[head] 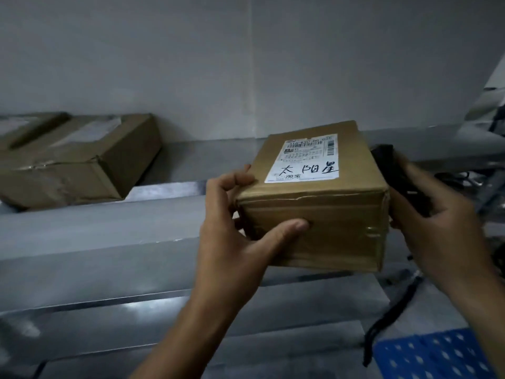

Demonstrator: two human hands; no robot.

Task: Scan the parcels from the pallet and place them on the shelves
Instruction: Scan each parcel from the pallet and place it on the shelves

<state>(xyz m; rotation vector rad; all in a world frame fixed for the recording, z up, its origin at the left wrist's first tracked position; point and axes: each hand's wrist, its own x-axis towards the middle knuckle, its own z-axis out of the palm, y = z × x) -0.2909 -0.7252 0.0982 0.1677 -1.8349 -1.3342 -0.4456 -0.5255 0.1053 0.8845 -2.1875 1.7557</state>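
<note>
A brown cardboard parcel (328,212) with a white shipping label (306,160) on top is held in the air in front of the grey metal shelves (109,228). My left hand (232,222) grips its left front corner, thumb across the front face. My right hand (442,214) is at the parcel's right side and holds a black handheld scanner (393,173) pressed against that side. A black strap (388,324) hangs down from the scanner.
A larger taped cardboard box (71,160) lies on the upper shelf at the left, against the grey wall. Lower shelf levels run below the parcel. A blue perforated pallet (431,354) shows at the bottom right. Dark cables sit at the right edge.
</note>
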